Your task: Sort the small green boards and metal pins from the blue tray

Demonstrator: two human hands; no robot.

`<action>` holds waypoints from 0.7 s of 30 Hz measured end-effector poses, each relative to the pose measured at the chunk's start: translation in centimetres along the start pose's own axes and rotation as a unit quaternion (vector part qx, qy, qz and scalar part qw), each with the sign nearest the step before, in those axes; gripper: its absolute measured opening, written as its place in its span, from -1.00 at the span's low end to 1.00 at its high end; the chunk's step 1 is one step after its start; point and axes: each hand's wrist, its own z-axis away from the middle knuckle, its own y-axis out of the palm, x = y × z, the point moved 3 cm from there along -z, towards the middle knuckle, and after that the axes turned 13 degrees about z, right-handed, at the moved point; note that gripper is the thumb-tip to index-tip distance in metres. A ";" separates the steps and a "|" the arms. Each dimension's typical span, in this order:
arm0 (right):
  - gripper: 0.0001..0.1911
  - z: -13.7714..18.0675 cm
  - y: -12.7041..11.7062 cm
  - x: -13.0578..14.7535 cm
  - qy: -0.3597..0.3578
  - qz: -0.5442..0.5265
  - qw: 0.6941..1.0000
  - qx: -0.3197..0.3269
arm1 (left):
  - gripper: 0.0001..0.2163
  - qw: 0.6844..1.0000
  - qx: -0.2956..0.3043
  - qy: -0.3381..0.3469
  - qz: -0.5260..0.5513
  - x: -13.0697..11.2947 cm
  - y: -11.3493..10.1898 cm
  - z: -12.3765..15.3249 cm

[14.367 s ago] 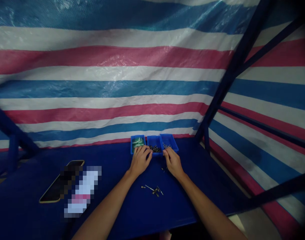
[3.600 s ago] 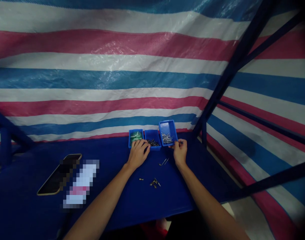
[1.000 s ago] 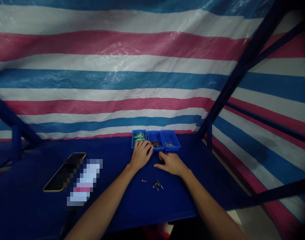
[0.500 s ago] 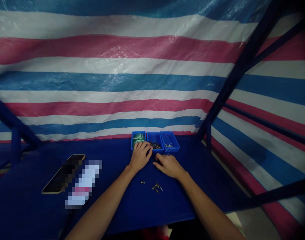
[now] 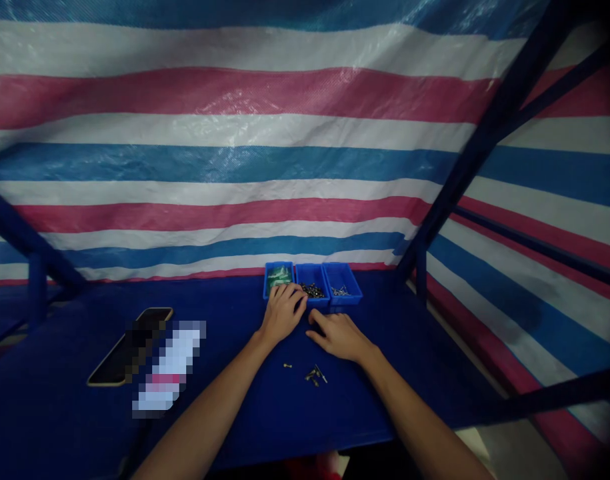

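Under the left hand (image 5: 283, 313) is the front of a blue tray (image 5: 265, 281) of green-and-white pieces; its fingers lie loosely bent, and whether they grip the rim I cannot tell. Just right of them, a middle tray (image 5: 310, 273) holds dark small parts (image 5: 315, 291). Beyond the right hand (image 5: 342, 335), whose thumb and forefinger stand apart, a third tray (image 5: 339, 273) holds silver pins (image 5: 340, 292). Nearer the person than both hands, a metal cluster (image 5: 313, 375) lies on the table (image 5: 275, 427).

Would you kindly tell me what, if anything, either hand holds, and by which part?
I cannot tell: no held item shows in the left hand or right hand, though one could be hidden.
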 end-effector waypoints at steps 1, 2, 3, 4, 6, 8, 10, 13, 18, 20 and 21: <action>-0.77 0.0 0.1 0.0 -0.002 -0.003 1.000 0.000 | -0.81 1.000 0.001 0.000 0.000 0.0 0.0 0.0; -0.79 0.0 0.2 -0.1 -0.004 -0.006 1.000 -0.001 | -0.81 1.000 0.003 0.000 0.000 0.0 0.0 0.0; -0.81 0.0 0.4 -0.2 -0.005 -0.011 1.000 -0.002 | -0.81 1.000 0.003 0.001 0.000 0.0 0.0 0.0; -0.82 0.0 0.5 -0.3 -0.005 -0.017 1.000 -0.005 | -0.80 1.000 0.004 0.002 0.000 0.0 0.1 0.0; -0.83 -0.1 0.8 -0.6 -0.003 -0.031 0.999 -0.012 | -0.80 1.000 0.003 0.002 0.002 0.0 0.1 0.0; -0.83 -0.1 0.9 -0.8 0.002 -0.044 0.999 -0.027 | -0.80 1.000 0.002 0.001 0.003 0.0 0.1 0.0; -0.78 -0.1 0.7 -0.9 0.010 -0.051 0.998 -0.047 | -0.80 1.000 0.003 0.000 0.002 0.0 0.1 0.0; -0.72 0.0 0.3 -1.0 0.023 -0.054 0.996 -0.061 | -0.80 1.000 0.005 0.000 -0.001 0.0 0.0 0.0; -0.62 0.0 0.3 -0.8 0.015 -0.049 0.999 -0.018 | -0.80 1.000 0.006 -0.003 -0.002 -0.1 0.0 0.0; -0.72 0.0 0.3 -0.8 0.007 -0.053 0.998 -0.018 | -0.79 1.000 0.006 -0.001 -0.002 -0.1 0.0 0.0; -0.78 0.0 0.4 -0.8 0.005 -0.056 0.998 -0.021 | -0.79 1.000 0.006 0.000 -0.002 0.0 0.0 0.0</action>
